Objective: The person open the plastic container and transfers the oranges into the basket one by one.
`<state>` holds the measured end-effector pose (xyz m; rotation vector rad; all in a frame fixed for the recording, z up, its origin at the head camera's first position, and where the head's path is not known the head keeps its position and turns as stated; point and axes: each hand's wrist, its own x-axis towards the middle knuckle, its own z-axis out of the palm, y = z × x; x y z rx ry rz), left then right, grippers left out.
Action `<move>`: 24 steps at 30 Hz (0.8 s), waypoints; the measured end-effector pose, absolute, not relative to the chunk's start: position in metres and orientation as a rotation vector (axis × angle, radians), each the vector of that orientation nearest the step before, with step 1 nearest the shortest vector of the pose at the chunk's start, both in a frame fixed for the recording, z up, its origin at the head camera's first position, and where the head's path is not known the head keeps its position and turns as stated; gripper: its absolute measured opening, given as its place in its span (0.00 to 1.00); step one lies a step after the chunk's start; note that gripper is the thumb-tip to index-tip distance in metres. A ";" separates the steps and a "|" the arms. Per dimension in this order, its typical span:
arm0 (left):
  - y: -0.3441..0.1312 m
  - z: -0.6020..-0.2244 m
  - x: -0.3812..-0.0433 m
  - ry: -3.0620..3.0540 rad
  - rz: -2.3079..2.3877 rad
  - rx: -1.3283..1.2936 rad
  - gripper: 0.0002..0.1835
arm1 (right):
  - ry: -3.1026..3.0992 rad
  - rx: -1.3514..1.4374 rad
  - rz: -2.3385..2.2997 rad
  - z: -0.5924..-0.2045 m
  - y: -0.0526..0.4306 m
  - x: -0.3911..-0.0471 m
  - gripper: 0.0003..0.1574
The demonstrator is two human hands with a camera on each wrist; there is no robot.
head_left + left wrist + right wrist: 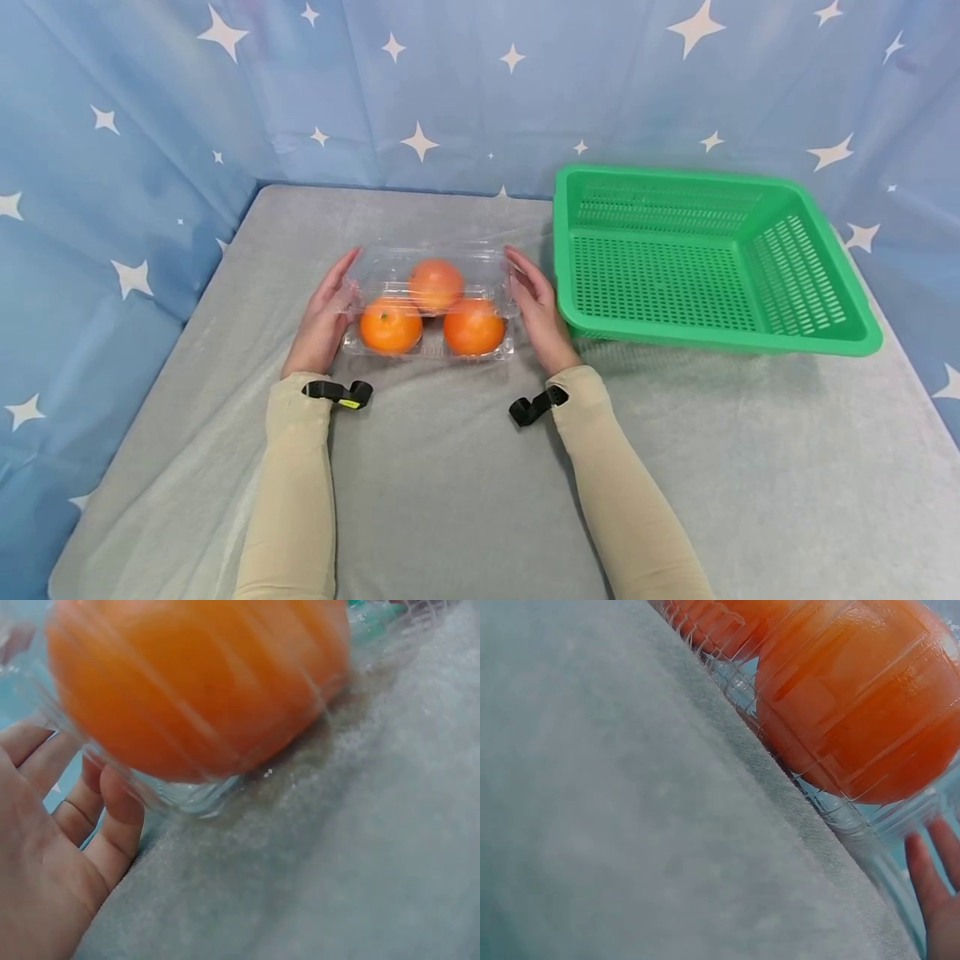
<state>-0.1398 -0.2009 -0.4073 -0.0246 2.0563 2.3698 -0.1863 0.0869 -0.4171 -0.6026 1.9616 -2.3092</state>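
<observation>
A clear plastic clamshell box [431, 346] holds three oranges: a back orange [436, 282], a front left orange [391, 326] and a front right orange [474, 327]. Its transparent lid [382, 271] tilts over the back of the box and overlaps the back orange in the head view. My left hand [321, 323] is at the left side, fingers extended along the lid's edge; in the left wrist view its lower fingers [120, 814] bend loosely at the box's corner. On the opposite side, my right hand [542, 315] has its fingers [927, 874] nearly straight, right beside the plastic.
A green perforated basket [720, 340] stands to the right, its left wall close to my right hand. Grey cloth [442, 492] covers the table. Blue star-patterned curtains [465, 100] hang behind and to the left. Both wrists wear small black devices [348, 393].
</observation>
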 end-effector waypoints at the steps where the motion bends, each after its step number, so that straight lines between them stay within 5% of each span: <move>1: -0.201 -0.408 -0.140 2.044 2.380 -0.031 0.27 | 1.968 -0.598 -2.304 -0.417 0.087 -0.186 0.27; 24: -0.200 -0.409 -0.140 2.066 2.369 -0.059 0.26 | 1.993 -0.482 -2.246 -0.415 0.085 -0.187 0.29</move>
